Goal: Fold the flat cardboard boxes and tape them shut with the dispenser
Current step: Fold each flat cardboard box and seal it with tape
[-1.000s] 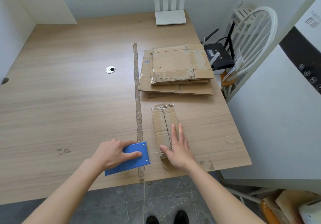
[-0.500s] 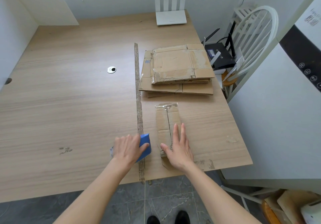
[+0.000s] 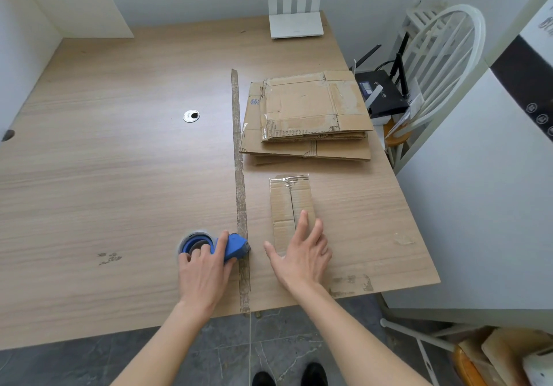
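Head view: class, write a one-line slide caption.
Left hand grips blue tape dispenser; right hand rests on small taped cardboard box on wooden table.

A small folded cardboard box [image 3: 291, 203] lies taped along its seam, just in front of a stack of flat boxes [image 3: 308, 116]. The blue tape dispenser [image 3: 232, 246] lies to its left.

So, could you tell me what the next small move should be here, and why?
Probably carry the blue tape dispenser across to the small folded box: the left hand grips the dispenser on the table, while the right hand rests flat on the box, steadying it.
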A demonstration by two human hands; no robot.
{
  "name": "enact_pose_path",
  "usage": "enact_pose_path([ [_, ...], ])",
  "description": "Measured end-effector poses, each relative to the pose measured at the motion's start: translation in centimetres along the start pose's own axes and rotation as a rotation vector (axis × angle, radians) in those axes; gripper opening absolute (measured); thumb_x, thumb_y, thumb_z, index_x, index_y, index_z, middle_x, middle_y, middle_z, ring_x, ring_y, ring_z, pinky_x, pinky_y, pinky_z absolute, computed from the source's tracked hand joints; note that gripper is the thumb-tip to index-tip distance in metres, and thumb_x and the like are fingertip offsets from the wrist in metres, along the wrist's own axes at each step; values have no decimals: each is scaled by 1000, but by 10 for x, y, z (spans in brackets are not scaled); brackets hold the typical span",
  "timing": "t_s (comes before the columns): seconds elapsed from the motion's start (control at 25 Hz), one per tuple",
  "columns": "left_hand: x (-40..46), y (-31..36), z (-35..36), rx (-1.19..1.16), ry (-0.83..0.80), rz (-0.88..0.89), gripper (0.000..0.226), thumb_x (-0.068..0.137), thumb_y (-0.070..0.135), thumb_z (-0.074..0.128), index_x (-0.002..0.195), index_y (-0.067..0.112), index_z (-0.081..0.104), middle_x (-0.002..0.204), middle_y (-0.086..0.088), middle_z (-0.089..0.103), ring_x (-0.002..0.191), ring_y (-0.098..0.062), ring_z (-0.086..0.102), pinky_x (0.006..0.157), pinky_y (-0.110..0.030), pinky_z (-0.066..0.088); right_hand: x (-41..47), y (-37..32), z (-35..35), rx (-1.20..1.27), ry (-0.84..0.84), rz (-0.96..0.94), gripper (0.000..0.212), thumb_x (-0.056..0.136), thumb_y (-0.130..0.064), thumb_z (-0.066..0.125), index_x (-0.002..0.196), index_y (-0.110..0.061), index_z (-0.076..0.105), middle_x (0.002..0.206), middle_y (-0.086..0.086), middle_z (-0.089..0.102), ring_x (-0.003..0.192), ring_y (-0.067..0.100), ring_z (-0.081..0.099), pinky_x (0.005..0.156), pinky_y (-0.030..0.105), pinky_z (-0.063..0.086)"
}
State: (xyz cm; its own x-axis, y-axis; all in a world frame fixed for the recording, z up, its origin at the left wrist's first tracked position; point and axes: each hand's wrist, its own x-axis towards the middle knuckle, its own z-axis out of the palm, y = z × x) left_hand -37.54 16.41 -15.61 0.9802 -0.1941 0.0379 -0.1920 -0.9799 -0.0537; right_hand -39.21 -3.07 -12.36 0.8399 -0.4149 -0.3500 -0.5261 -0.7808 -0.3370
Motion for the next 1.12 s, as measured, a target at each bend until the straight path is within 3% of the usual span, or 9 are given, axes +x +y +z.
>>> enact_pose_path([
  [0.08, 6, 11, -14, -55, 54, -53, 64, 87, 54, 68, 137, 17, 53, 88, -14, 60, 74, -32, 59, 69, -42, 42, 1, 14, -13, 156, -65, -45, 99, 86, -83, 39, 158, -35, -8, 164, 8, 3, 146, 32, 27, 114, 54, 32],
  [0.2, 13, 50, -38, -368, 63, -20, 54, 97, 52, 52, 138, 16, 51, 112, -4, 57, 95, -25, 59, 77, -39, 49, 8, 46, -27, 473, -68, -129, 76, 99, -55, 50, 159, -43, 4, 164, -7, 19, 144, 17, 37, 107, 40, 38],
  [0.36, 16, 101, -24, -844, -337, -117, 77, 90, 73, 45, 152, 31, 33, 136, 10, 55, 117, -13, 57, 100, -38, 50, 18, 69, -25, 625, -159, -44, 73, 95, -52, 62, 157, -32, 28, 153, -6, 47, 137, 13, 46, 111, 39, 42],
  [0.44, 15, 106, -19, -887, -328, -185, 83, 83, 75, 51, 152, 32, 36, 133, 9, 61, 115, -14, 61, 98, -40, 52, 18, 68, -27, 564, -171, -32, 64, 95, -51, 63, 151, -26, 43, 143, -7, 58, 132, 14, 53, 106, 34, 45],
  [0.52, 19, 107, -29, -913, -290, -227, 74, 82, 60, 70, 147, 32, 46, 118, 13, 67, 103, -12, 65, 91, -34, 53, 19, 62, -38, 527, -161, -32, 59, 95, -42, 67, 147, -23, 47, 137, -6, 63, 126, 16, 57, 101, 32, 46],
  [0.64, 31, 107, -59, -960, -245, -207, 86, 74, 35, 87, 145, 44, 39, 107, 18, 64, 90, -6, 66, 82, -30, 54, 21, 53, -66, 561, -181, -66, 65, 91, -27, 73, 148, -28, 42, 129, -10, 63, 117, 13, 61, 99, 30, 50],
  [0.76, 56, 106, -96, -1126, -160, -124, 105, 68, 20, 87, 149, 51, 28, 113, 16, 62, 96, -3, 63, 84, -37, 58, 30, 36, -120, 694, -214, -170, 71, 90, -16, 74, 147, -39, 40, 123, -17, 58, 107, 5, 63, 86, 18, 50],
  [0.96, 87, 94, -178, -1201, -106, 57, 125, 60, 30, 97, 153, 56, 18, 114, 14, 58, 93, -4, 64, 75, -25, 60, 41, 0, -209, 566, -38, -294, 69, 93, -42, 69, 152, -42, 34, 131, -10, 62, 115, 10, 60, 101, 43, 53],
  [1.12, 101, 85, -236, -973, 16, 212, 101, 72, 37, 89, 148, 62, 27, 112, 15, 53, 87, -8, 63, 75, -28, 59, 26, -25, -269, 603, 10, -410, 91, 87, -56, 70, 152, -62, 6, 132, -9, 65, 116, 15, 62, 99, 44, 54],
])
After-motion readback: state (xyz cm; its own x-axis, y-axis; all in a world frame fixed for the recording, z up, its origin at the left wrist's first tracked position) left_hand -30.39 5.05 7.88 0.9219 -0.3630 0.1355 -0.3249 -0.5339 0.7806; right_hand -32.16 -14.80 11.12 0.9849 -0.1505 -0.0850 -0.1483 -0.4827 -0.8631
